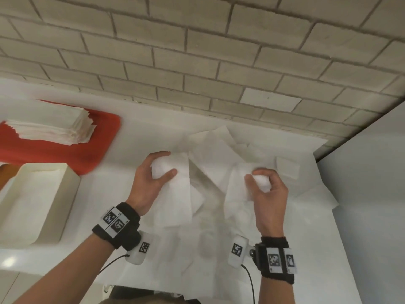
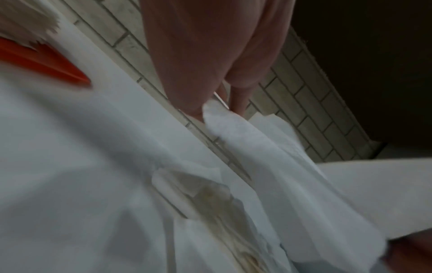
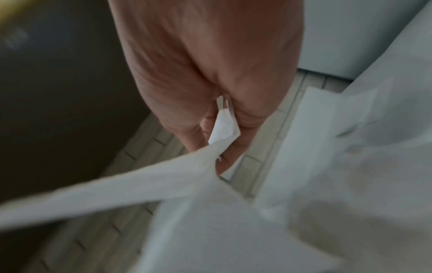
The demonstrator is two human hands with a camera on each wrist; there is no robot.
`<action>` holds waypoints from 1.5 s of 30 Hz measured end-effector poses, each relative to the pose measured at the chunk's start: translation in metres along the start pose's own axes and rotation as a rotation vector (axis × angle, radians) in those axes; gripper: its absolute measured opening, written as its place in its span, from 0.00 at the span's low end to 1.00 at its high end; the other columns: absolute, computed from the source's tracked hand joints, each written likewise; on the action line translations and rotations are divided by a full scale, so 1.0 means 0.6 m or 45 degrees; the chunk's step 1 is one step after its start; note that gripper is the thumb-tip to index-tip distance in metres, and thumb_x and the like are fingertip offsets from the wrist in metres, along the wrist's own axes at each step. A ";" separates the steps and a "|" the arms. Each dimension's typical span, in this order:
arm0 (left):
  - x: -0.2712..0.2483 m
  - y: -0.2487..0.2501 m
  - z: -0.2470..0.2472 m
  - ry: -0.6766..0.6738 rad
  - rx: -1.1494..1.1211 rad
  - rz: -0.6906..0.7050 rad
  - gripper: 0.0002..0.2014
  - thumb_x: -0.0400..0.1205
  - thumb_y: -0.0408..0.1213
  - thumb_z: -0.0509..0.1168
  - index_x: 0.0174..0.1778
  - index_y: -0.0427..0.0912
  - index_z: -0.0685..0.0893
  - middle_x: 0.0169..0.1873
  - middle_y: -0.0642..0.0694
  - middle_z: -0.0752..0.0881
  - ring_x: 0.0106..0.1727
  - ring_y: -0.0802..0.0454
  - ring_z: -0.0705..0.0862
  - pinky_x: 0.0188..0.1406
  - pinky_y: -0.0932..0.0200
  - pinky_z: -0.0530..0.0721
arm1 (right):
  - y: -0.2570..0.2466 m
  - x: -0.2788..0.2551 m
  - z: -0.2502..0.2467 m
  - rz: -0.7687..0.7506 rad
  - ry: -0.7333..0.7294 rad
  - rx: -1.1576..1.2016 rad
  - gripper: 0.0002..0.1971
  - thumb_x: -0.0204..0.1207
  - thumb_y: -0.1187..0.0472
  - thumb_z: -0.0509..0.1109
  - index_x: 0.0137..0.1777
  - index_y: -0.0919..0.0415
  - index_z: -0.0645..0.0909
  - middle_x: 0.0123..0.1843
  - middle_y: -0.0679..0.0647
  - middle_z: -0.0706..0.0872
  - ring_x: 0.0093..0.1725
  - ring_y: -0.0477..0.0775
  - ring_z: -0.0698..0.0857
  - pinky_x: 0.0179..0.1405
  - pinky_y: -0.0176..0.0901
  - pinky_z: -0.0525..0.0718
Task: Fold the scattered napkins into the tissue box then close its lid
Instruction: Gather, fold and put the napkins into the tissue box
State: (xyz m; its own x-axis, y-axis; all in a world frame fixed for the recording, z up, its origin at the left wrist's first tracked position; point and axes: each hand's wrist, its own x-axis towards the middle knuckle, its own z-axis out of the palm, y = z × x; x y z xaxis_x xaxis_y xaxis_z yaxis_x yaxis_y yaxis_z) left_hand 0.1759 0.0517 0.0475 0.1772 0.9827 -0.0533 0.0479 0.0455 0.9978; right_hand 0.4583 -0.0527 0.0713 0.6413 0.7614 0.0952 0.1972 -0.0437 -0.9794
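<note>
Worktop, white. Left hand: fingers and thumb pinching one end of an unfolded white napkin. Right hand: pinching its other end, held just above loose napkins. Open cream tissue box at left, near red tray bearing napkin stack.

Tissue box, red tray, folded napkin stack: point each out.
tissue box (image 1: pixel 70 194): head view, right outer wall.
red tray (image 1: pixel 65 154): head view, bare surface near front.
folded napkin stack (image 1: pixel 50 121): head view, top sheet.
</note>
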 end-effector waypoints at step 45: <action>-0.102 -0.093 -0.075 0.096 -0.334 -0.344 0.16 0.84 0.39 0.75 0.67 0.38 0.92 0.63 0.38 0.94 0.66 0.35 0.92 0.71 0.30 0.87 | 0.101 -0.049 0.200 0.035 -0.370 -0.633 0.24 0.85 0.30 0.68 0.63 0.50 0.82 0.60 0.46 0.86 0.58 0.51 0.84 0.59 0.50 0.85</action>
State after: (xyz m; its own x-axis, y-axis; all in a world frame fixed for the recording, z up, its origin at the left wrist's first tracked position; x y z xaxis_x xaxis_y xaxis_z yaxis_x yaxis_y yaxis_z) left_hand 0.1179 -0.0029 -0.0032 0.1195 0.9390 -0.3226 -0.1716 0.3396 0.9248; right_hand 0.3622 0.0000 -0.0121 0.4346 0.8992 -0.0505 0.5534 -0.3109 -0.7727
